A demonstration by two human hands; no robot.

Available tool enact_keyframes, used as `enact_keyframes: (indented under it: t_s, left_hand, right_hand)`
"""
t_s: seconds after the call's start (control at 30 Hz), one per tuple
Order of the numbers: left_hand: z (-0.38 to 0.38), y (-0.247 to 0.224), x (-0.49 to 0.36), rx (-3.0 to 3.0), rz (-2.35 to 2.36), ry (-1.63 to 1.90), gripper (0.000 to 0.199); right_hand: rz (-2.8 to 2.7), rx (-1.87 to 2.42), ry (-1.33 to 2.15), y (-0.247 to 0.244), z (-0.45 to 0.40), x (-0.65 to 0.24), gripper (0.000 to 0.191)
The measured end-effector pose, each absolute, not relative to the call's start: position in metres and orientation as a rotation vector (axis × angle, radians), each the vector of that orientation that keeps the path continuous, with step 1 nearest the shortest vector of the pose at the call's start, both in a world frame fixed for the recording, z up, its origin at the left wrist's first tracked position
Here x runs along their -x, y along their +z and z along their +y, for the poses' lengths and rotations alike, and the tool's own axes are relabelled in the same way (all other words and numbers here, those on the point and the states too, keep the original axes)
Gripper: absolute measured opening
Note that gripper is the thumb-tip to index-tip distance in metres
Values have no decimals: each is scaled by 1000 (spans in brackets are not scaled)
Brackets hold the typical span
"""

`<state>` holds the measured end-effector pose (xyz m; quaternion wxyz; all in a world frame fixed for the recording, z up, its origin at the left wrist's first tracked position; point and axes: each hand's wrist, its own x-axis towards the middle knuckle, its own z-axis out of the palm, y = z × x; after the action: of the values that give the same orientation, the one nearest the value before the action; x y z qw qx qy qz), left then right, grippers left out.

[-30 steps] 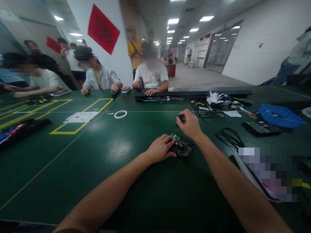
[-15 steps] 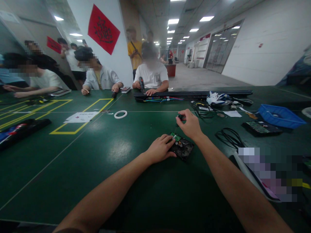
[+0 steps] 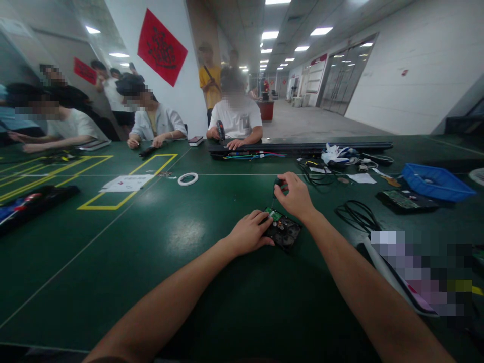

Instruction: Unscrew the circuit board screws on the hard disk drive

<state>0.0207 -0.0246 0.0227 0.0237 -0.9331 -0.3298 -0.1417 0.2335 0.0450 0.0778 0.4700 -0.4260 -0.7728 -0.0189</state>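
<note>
- Underneath, the green bench (image 3: pixel 212 201) spreads out around both hands.
- The dark bars (image 3: pixel 295 147) lie along the far side, beyond both hands, with coloured wires at their near edge; a co-worker's hand (image 3: pixel 235 144) rests on their left part.
- The slab (image 3: pixel 401 277), its top blurred out, lies to the right of the right hand and nearer the body.
- The blue tray (image 3: pixel 440 190) sits well to the right of the right hand.
- The sheet (image 3: pixel 124 183) lies well to the left of the left hand and farther out, across yellow lines.
- The left hand (image 3: pixel 250 233) is half open, fingers laid over the drive's left part and thumb along its near side, keeping hold of that corner.
- The right hand (image 3: pixel 295 194) is raised just beyond the drive, curled nearly closed, thumb and fingers pinching the screwdriver's handle.
- The cable (image 3: pixel 368 214) is coiled to the right of the right hand.
- The drive (image 3: pixel 285 232) lies flat under the left hand's fingers, just on the near side of the right hand, green board at its far end.
- The ring (image 3: pixel 188 183) lies beyond the left hand, to its left.
- The screwdriver (image 3: pixel 278 182) stands nearly upright in the right hand, shaft down towards the board; tip contact is too small to tell.
</note>
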Motion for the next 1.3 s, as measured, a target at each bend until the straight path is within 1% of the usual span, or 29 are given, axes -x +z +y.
enact_keyframes:
  t_s: [0.2,0.5,0.8,1.1,1.3]
  left_hand:
    - [-25,23,-21,2883,-1023,-434,74]
    - [-24,23,-21,2865,-1020,-400,76]
    - [-23,20,-21,2855,-1011,-412,76]
    - [-21,19,-21,2829,-1036,-418,75]
    - [-20,16,-21,2829,-1039,-420,74]
  right_hand:
    - [-1851,1063,18,76,48,-235,22]
    - [-1874,1060,-74,77,44,-234,24]
    - [-1853,1042,-6,80,45,-235,21]
    - [-1890,1041,-56,82,42,-234,20]
    - [-1898,1049,-47,80,42,-233,26]
